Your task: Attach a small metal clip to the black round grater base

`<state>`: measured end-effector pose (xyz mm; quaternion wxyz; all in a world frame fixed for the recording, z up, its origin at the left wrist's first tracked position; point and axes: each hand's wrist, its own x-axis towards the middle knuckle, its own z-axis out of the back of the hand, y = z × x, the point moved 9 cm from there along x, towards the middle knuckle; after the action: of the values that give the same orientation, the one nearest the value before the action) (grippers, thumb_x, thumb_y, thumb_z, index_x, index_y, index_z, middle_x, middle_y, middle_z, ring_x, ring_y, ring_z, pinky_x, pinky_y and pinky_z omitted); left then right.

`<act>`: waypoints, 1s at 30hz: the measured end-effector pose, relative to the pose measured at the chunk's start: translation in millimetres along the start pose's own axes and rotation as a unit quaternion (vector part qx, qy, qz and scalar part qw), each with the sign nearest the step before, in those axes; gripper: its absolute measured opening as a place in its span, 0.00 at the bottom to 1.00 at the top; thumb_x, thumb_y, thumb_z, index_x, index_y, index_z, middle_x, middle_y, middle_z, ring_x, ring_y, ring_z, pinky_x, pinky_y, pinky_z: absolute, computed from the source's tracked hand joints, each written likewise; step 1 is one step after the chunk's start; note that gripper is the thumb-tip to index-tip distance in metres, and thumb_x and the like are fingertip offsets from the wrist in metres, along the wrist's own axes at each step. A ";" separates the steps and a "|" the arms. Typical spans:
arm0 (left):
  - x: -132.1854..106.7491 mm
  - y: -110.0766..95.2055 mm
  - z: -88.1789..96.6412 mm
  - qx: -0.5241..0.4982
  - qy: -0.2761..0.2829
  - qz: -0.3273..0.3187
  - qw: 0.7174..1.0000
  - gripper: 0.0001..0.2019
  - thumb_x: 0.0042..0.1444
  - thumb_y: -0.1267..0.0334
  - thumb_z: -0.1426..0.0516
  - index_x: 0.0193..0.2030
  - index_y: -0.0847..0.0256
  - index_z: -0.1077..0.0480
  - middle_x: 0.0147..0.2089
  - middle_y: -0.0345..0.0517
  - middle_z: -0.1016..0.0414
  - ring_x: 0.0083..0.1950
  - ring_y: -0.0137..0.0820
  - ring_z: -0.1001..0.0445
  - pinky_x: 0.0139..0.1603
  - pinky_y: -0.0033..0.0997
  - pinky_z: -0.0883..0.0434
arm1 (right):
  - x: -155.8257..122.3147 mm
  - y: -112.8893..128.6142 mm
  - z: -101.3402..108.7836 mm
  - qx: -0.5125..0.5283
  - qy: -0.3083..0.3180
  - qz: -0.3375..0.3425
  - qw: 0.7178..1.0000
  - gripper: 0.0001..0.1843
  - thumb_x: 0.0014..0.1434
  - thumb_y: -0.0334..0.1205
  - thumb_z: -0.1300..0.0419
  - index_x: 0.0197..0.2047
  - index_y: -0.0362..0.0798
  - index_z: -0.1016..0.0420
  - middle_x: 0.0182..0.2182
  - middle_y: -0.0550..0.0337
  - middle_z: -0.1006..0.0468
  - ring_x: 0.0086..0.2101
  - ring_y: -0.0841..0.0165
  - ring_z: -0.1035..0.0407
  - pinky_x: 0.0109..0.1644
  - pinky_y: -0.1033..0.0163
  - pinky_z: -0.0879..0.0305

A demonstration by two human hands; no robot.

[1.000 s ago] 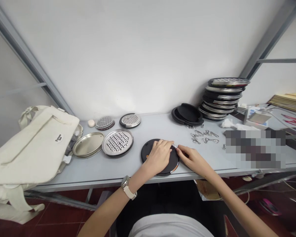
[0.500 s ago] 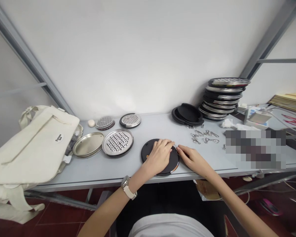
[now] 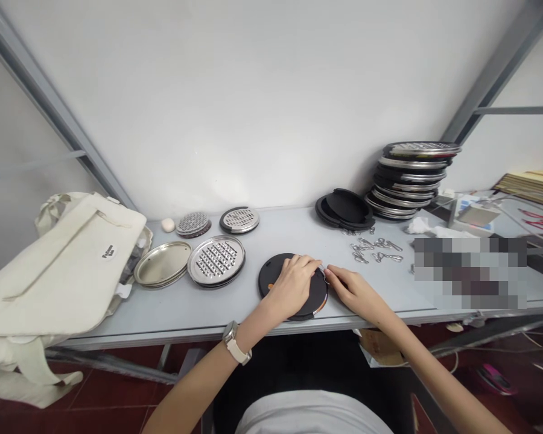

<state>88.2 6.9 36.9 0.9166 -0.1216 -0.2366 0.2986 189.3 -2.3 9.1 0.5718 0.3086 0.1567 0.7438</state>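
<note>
A round black disc [image 3: 271, 272] with a metal rim and an orange patch lies near the table's front edge. My left hand [image 3: 294, 284] presses down on top of it, fingers curled over its far right rim. My right hand [image 3: 350, 290] is at the disc's right edge, fingertips pinched on a small metal clip [image 3: 326, 276] at the rim. A loose heap of metal clips [image 3: 376, 249] lies just beyond my right hand.
Left of the disc sit a perforated steel grater disc [image 3: 216, 261], a plain steel lid [image 3: 161, 264], two smaller grater discs [image 3: 239, 219] and a cream canvas bag [image 3: 58, 271]. Black lids [image 3: 344, 209] and a tall stack of discs [image 3: 409, 179] stand at the back right.
Both hands stay at the disc's right rim; the fingers have shifted only slightly around the small clip. Nothing else has moved.
</note>
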 end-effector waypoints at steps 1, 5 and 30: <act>0.0 0.0 0.2 -0.001 0.000 0.001 1.000 0.19 0.64 0.76 0.57 0.58 0.58 0.38 0.53 0.45 0.32 0.54 0.35 0.36 0.54 0.36 0.37 | 0.2 0.0 -0.1 0.000 0.000 0.000 1.000 0.18 0.68 0.44 0.58 0.27 0.51 0.41 0.23 0.60 0.29 0.26 0.66 0.34 0.31 0.63 0.41; 0.1 -0.7 1.5 0.001 -0.005 0.002 1.000 0.18 0.65 0.75 0.57 0.58 0.59 0.38 0.52 0.45 0.32 0.54 0.34 0.36 0.54 0.36 0.37 | 0.9 -1.8 -1.4 -0.001 0.000 -0.001 1.000 0.18 0.68 0.44 0.58 0.27 0.51 0.42 0.22 0.61 0.31 0.26 0.66 0.34 0.31 0.63 0.41; -3.0 -0.2 1.9 -0.020 -0.014 -0.001 1.000 0.14 0.65 0.68 0.53 0.57 0.60 0.37 0.53 0.51 0.38 0.56 0.37 0.36 0.59 0.41 0.36 | 0.9 -4.9 -3.9 0.004 0.009 -0.006 1.000 0.17 0.65 0.43 0.55 0.24 0.50 0.43 0.19 0.66 0.37 0.23 0.70 0.40 0.29 0.65 0.47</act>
<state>85.2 5.1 37.5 0.9106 -0.1358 -0.2556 0.2949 190.4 0.5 3.6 0.5738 0.3034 0.1662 0.7424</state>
